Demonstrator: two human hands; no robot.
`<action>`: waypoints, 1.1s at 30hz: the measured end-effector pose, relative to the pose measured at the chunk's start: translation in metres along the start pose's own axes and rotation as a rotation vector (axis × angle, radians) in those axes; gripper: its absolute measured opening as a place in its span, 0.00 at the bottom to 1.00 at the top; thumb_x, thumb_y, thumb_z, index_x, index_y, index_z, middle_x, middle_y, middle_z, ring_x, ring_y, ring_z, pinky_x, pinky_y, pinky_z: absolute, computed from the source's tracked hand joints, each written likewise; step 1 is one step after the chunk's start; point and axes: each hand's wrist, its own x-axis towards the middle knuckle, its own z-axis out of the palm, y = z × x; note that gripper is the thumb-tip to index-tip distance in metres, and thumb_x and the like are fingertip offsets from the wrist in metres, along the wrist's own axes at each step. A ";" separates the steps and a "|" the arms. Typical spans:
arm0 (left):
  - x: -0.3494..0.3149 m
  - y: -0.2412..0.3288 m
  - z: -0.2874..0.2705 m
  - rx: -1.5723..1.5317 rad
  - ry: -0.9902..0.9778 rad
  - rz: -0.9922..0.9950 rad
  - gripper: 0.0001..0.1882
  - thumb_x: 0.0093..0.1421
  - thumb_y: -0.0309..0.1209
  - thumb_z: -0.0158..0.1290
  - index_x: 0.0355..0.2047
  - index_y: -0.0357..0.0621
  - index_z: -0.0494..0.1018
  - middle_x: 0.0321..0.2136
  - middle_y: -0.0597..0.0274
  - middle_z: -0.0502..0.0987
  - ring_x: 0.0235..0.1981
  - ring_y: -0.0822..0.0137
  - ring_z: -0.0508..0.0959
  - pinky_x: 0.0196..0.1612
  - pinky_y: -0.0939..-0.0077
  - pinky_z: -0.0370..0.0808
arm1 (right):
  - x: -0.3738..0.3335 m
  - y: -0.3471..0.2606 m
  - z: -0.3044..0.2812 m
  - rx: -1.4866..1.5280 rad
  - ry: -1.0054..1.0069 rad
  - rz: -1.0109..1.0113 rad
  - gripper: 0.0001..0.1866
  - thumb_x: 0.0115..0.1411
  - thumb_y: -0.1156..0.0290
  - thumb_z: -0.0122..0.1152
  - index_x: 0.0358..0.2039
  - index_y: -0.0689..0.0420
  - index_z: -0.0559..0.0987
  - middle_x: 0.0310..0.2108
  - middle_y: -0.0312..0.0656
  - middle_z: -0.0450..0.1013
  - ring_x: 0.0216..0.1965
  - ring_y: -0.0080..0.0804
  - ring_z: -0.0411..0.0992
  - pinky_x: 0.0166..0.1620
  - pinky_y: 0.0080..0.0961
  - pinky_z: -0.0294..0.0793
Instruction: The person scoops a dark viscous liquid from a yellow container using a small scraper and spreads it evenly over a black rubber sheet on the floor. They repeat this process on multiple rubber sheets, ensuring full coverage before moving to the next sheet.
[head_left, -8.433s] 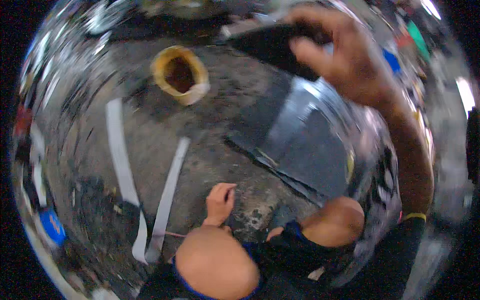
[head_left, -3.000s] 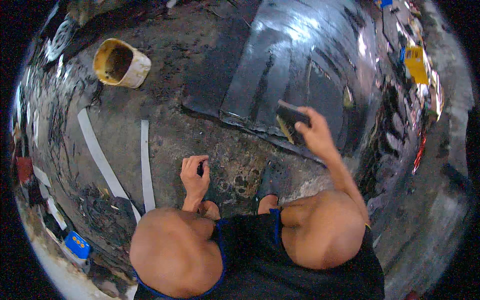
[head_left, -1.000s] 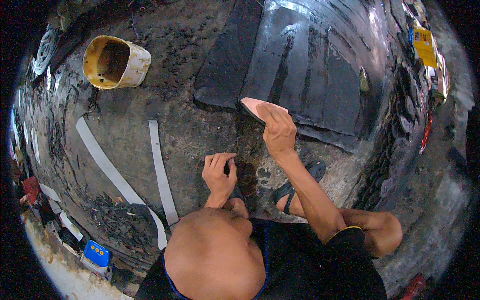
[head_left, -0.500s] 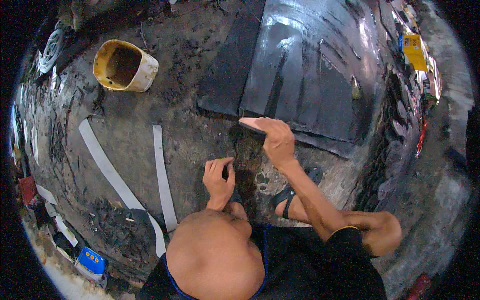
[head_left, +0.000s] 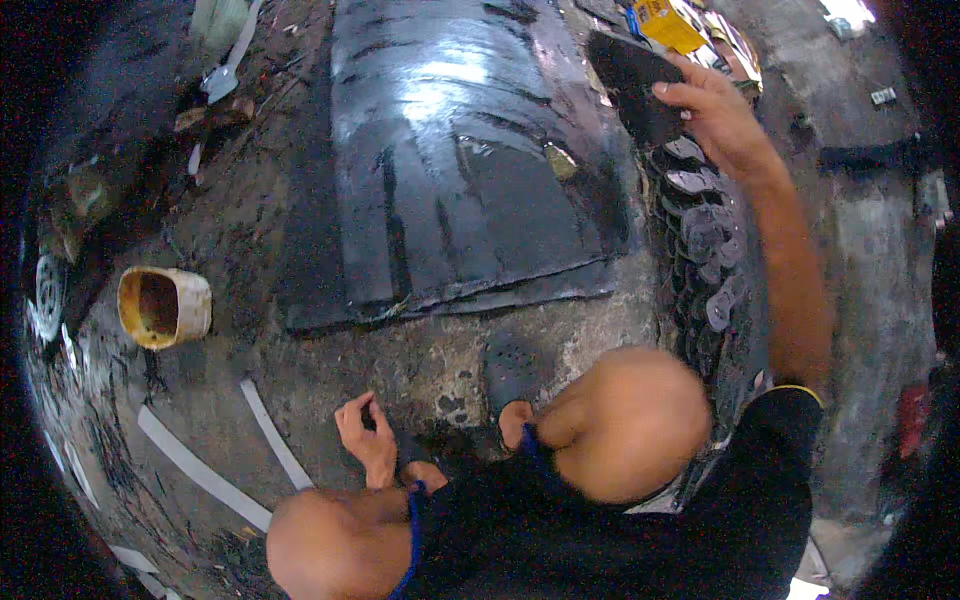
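Note:
My right hand (head_left: 715,115) is stretched far to the right, its thumb and fingers closed on the edge of a flat black piece (head_left: 632,88). The piece hangs over the far end of a row of black, sole-shaped flat pieces (head_left: 705,235). Low in the middle, my left hand (head_left: 366,432) is beside my left knee, fingers loosely curled and thumb apart, with nothing visible in it. Ahead of me lies a large shiny black sheet (head_left: 440,200) on another dark sheet, neither touched by my hands.
A stained whitish-yellow bucket (head_left: 190,308) stands at the left. Two pale strips (head_left: 190,460) lie on the dirty floor near my left knee. At the far right is a yellow box (head_left: 668,25) among clutter. My sandalled foot (head_left: 515,375) is just before the sheet.
My right hand has swung from the sheet's near edge to the far right, still holding a flat piece. My left hand keeps its loose curl. The whole view has turned rightward.

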 end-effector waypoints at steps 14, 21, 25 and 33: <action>-0.006 -0.010 -0.011 0.255 -0.074 -0.078 0.11 0.61 0.24 0.61 0.45 0.42 0.81 0.42 0.53 0.83 0.45 0.49 0.78 0.52 0.55 0.74 | -0.038 0.218 0.259 -0.277 0.492 0.234 0.23 0.62 0.65 0.66 0.58 0.54 0.83 0.43 0.56 0.83 0.44 0.59 0.81 0.48 0.52 0.80; 0.000 -0.004 0.009 0.267 -0.093 -0.011 0.10 0.59 0.19 0.59 0.42 0.40 0.80 0.38 0.56 0.81 0.42 0.53 0.76 0.47 0.60 0.74 | 0.050 0.368 0.154 -0.525 0.661 0.658 0.24 0.59 0.52 0.66 0.44 0.62 0.86 0.41 0.62 0.83 0.45 0.66 0.81 0.52 0.57 0.79; 0.004 -0.005 0.003 0.312 -0.138 -0.043 0.10 0.58 0.20 0.60 0.41 0.42 0.80 0.37 0.57 0.81 0.42 0.52 0.75 0.47 0.59 0.73 | 0.118 0.293 0.197 -0.502 0.528 0.534 0.25 0.59 0.51 0.66 0.47 0.58 0.86 0.43 0.60 0.83 0.46 0.65 0.81 0.51 0.58 0.80; 0.008 0.005 -0.002 0.270 -0.115 -0.107 0.10 0.56 0.20 0.61 0.40 0.43 0.80 0.37 0.58 0.82 0.41 0.52 0.77 0.48 0.59 0.73 | 0.187 0.172 0.279 -0.614 0.020 -0.167 0.15 0.64 0.62 0.64 0.49 0.46 0.87 0.43 0.53 0.84 0.47 0.59 0.81 0.50 0.53 0.81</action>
